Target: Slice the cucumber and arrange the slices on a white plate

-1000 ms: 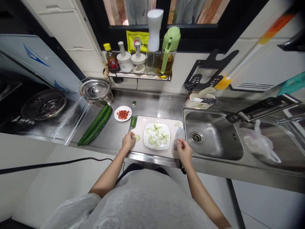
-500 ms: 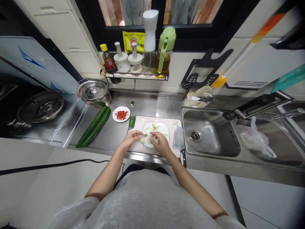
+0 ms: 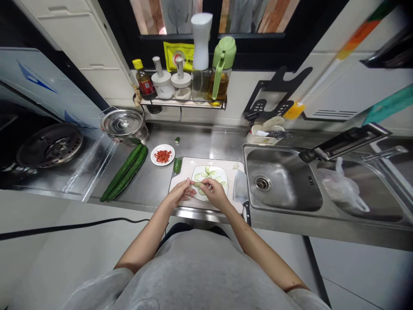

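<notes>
A thin cucumber slice [image 3: 197, 184] is between my two hands, above a white plate [image 3: 222, 171]. My left hand [image 3: 179, 193] pinches its left end with thumb and forefinger, the other fingers loosely curled. At the other end, the fingertips of my right hand [image 3: 214, 192] close on the same slice. Several pale green cucumber slices [image 3: 213, 173] are spread over the plate, which rests on a light cutting board [image 3: 190, 162]. A cleaver [image 3: 239, 187] lies along the board's right side, its black handle toward me. By the board's upper left corner lies a cut cucumber piece [image 3: 177, 165].
Two whole cucumbers [image 3: 127, 174] lie to the left, near a small dish [image 3: 152, 160] of chopped red pieces. Behind them is a lidded steel pot [image 3: 124, 122]. A sink [image 3: 284, 181] with a faucet [image 3: 345, 140] is on the right. Above, a rack [image 3: 187, 103] holds bottles and jars.
The hands have come together, and my right fingers now meet the slice that my left hand was holding. The camera view has shifted slightly.
</notes>
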The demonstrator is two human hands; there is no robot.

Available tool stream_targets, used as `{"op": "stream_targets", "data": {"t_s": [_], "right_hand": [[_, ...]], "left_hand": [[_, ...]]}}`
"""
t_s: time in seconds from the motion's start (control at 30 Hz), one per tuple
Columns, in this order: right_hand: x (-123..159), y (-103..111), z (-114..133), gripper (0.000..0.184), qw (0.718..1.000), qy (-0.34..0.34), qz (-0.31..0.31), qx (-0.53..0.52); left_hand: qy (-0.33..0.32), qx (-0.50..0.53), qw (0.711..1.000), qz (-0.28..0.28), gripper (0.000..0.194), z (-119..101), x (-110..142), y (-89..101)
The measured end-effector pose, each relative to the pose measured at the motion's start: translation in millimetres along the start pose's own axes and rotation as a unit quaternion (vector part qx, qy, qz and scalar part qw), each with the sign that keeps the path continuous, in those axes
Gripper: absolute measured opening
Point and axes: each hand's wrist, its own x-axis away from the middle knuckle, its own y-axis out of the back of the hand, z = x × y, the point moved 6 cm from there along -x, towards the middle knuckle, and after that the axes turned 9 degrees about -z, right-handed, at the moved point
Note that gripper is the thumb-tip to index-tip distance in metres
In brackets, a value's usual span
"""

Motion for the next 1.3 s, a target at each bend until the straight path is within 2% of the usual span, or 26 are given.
{"op": "stream_targets", "data": {"t_s": [0.1,0.2,0.43,0.73,0.93,1.3], "right_hand": [[-1.0,0.2,1.1,0.021,1.000,0.002,0.005,-0.010],[-1.7,-0.5,-1.8,0.020,1.000,0.001,0.009,-0.012],[-1.4,-1.2,-8.8,0.023,0.999,-0.009,0.044,-0.021],[-3.8,2.4,-18.9,0.023,0.996,-0.039,0.065,-0.038],[-8.0,2.6,-29.7,0.024,0.996,-0.062,0.057,-0.039],[-15.0,0.7,-47.2,0.019,0.997,-0.064,0.035,0.031]], "left_hand": [[0.040,0.061,0.997,0.033,0.053,3.0,1.3,-8.6],[0.035,0.113,0.992,0.052,0.045,-1.5,0.4,-13.6],[0.029,0.128,0.991,0.041,0.042,-5.9,-2.5,-13.2],[-0.007,0.159,0.987,0.036,0.055,-7.3,-10.1,-13.0],[-0.048,0.093,0.994,0.012,0.059,-9.7,-11.7,-10.0],[-0.131,-0.019,0.989,-0.060,0.042,-5.7,-19.3,-2.9]]}}
